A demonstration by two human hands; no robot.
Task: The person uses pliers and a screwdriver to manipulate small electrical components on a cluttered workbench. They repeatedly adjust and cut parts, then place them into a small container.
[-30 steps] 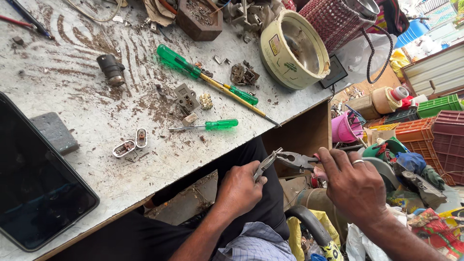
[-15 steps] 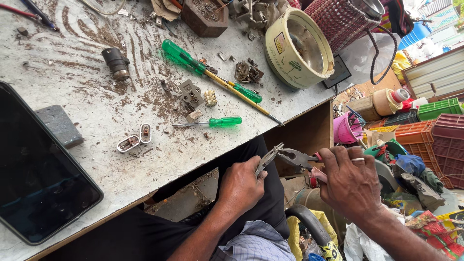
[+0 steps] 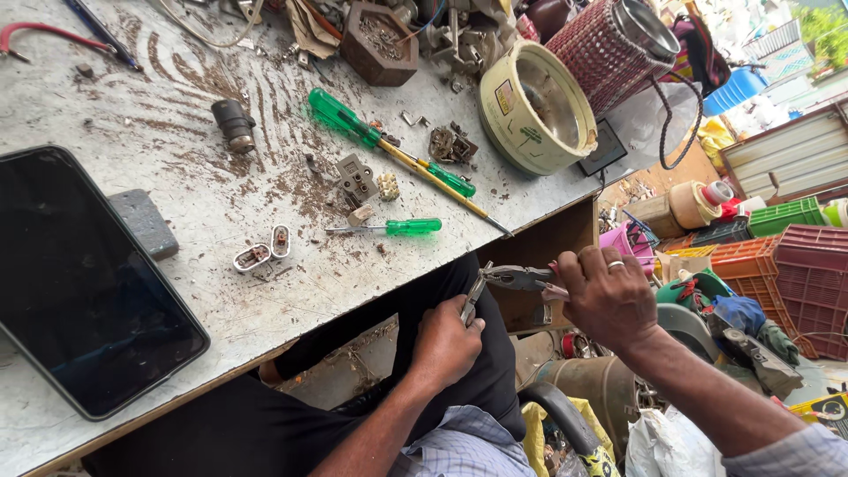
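Note:
My right hand [image 3: 609,296] grips the red handles of a pair of pliers [image 3: 517,278] below the table's front edge, over my lap. The plier jaws point left and close on a small metal strip [image 3: 471,300] that my left hand [image 3: 446,344] pinches from below. Both hands sit just in front of the worn grey worktable [image 3: 177,141]. A ring shows on a finger of my right hand.
On the table lie a dark tablet [image 3: 79,283], a small green screwdriver [image 3: 397,227], a long green-handled screwdriver [image 3: 389,150], a socket part [image 3: 356,179], two oval metal pieces [image 3: 263,250] and a cream round pot [image 3: 534,110]. Plastic crates [image 3: 786,256] and clutter stand at right.
The view has shifted slightly; the hands and pliers stay together in front of the table edge, with the pliers still clamped on the small piece.

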